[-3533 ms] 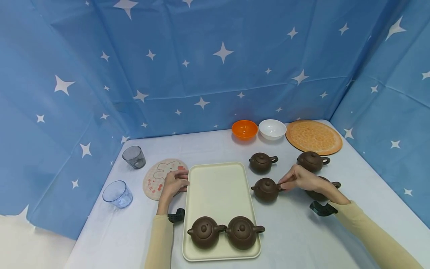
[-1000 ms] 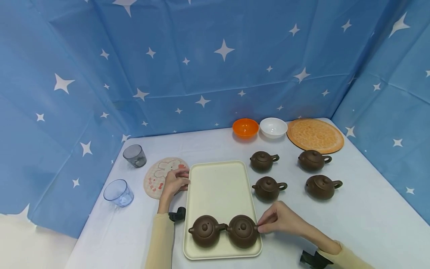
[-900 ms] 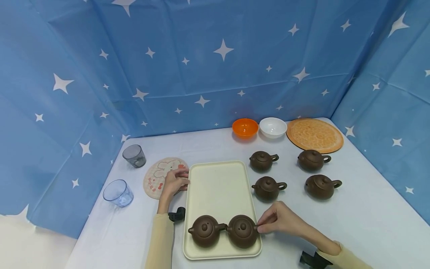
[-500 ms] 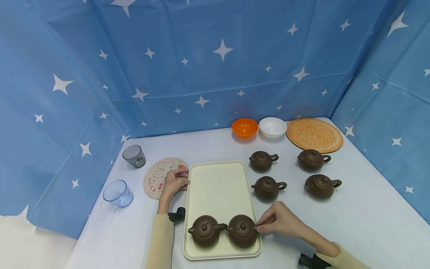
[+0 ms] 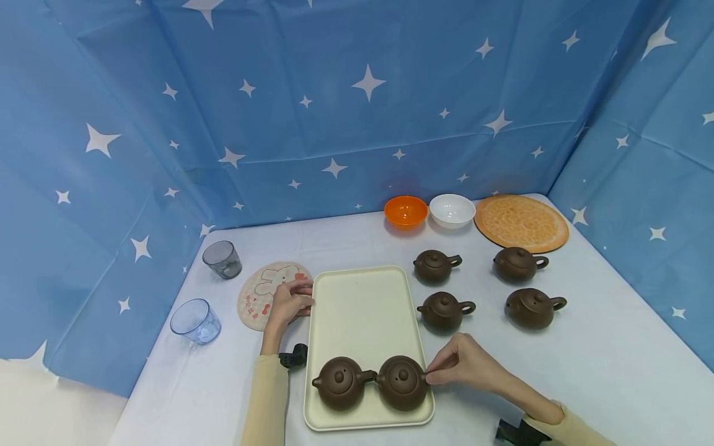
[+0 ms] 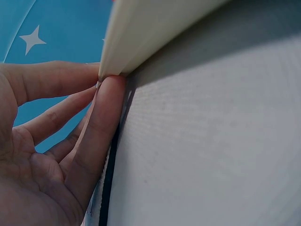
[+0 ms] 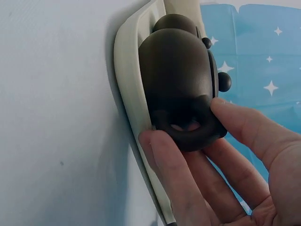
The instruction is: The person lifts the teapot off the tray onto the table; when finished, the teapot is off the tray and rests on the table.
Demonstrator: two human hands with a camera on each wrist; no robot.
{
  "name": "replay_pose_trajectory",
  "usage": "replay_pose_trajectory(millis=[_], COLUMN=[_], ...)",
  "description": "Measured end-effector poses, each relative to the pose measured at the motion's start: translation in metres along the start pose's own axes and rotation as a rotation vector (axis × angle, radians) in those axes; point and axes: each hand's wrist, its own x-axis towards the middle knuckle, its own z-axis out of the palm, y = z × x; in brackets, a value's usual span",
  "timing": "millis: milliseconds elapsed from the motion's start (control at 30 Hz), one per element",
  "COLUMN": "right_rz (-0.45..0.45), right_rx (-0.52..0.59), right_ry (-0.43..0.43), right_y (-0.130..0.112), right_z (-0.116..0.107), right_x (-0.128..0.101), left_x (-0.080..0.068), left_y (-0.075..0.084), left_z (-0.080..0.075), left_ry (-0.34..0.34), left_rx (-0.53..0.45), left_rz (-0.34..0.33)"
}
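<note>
Barely anything has shifted over the last second, but compared with a few seconds back the right hand has come away from the loose teapots on the table and is now down at the near end of the cream tray. It pinches the loop handle of the right-hand teapot sitting on that tray; the wrist view shows thumb and forefinger closed on either side of the ring handle, other fingers curled loosely underneath. That teapot sits in the tray's near right corner, its spout up against the handle of a second teapot next to it, lids on both.

The left hand hasn't budged, it's on the tray's left edge near the far corner. From its wrist camera the fingers are fairly straight, with fingertips pressing up against the rim rather than wrapped round it.

Writing-wise, the only thing is the round coaster under the left hand, with a cartoon bunny and some small red lettering I can't make out.

Containers: four more brown teapots stand on the table right of the tray. An orange bowl and a white bowl both look empty, same for the grey cup and the clear blue cup. An orange round mat lies at the back right.
</note>
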Motion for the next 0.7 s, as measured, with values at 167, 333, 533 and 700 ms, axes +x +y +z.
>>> replay_pose_trajectory(millis=[167,333,533,700], right_rz=[0.015,0.026,0.02,-0.039], right_rx=[-0.007,-0.041,-0.021,0.033], right_ry=[0.02,0.04,0.014,-0.03], right_y=[-0.002,-0.002,-0.002,-0.002], right_z=[0.001,0.002,-0.003,-0.016], right_x=[-0.001,-0.001,-0.002,-0.003], left_x=[-0.016,-0.01,0.004,0.003], left_y=[0.021,0.013,-0.005,-0.006], left_z=[0.001,0.0,0.001,0.002], left_ry=[-0.013,-0.01,0.009,0.023], left_rx=[0.026,0.026,-0.002,0.005], left_rz=[0.004,0.016,0.018,0.021])
